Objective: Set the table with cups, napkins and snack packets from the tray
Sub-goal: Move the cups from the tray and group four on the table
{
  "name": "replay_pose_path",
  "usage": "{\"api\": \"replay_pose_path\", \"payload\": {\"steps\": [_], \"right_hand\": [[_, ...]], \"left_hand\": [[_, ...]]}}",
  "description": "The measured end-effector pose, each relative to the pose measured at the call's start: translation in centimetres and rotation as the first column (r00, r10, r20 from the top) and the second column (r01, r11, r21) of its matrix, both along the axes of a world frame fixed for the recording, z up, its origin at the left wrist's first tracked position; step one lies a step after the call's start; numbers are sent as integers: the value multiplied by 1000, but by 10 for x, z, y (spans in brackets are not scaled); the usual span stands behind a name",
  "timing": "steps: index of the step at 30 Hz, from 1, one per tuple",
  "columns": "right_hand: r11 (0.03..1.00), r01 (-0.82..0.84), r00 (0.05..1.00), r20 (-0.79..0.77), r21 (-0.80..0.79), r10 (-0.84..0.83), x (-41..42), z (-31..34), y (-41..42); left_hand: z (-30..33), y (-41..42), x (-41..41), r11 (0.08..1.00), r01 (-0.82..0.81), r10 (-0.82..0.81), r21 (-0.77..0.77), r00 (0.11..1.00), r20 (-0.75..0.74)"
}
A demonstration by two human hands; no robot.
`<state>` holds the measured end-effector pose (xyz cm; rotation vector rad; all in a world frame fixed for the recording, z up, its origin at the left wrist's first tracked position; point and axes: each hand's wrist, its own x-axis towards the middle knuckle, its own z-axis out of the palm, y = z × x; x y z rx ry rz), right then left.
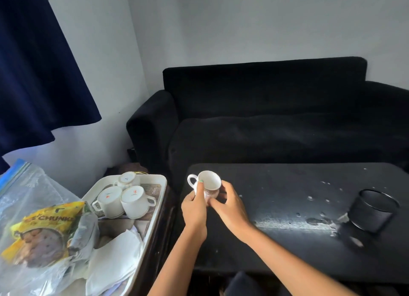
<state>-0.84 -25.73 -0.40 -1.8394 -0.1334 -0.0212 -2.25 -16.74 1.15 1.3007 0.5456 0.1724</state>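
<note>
Both hands hold one white cup above the left end of the black table. My left hand grips it beside the handle, thumb on the rim. My right hand cups its base from the right. The cup's mouth tilts toward me. To the left, a cream tray carries three upturned white cups, white napkins and a clear zip bag with a yellow snack packet inside.
A black cylindrical holder stands at the table's right end, with pale specks and smears around it. A black sofa runs behind the table. A dark blue curtain hangs at the upper left.
</note>
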Motion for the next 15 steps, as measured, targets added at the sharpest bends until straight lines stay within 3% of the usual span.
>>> {"api": "replay_pose_path", "payload": {"steps": [8,15], "right_hand": [[982,182,983,-25,-57,-184,-5,-21,-42],[963,270,956,-126,26,-265,-15,-52,-58]], "left_hand": [[-21,-53,-12,984,176,-179,-30,974,-139],[-45,-94,-7,988,146,-155,-54,953,-259]]}}
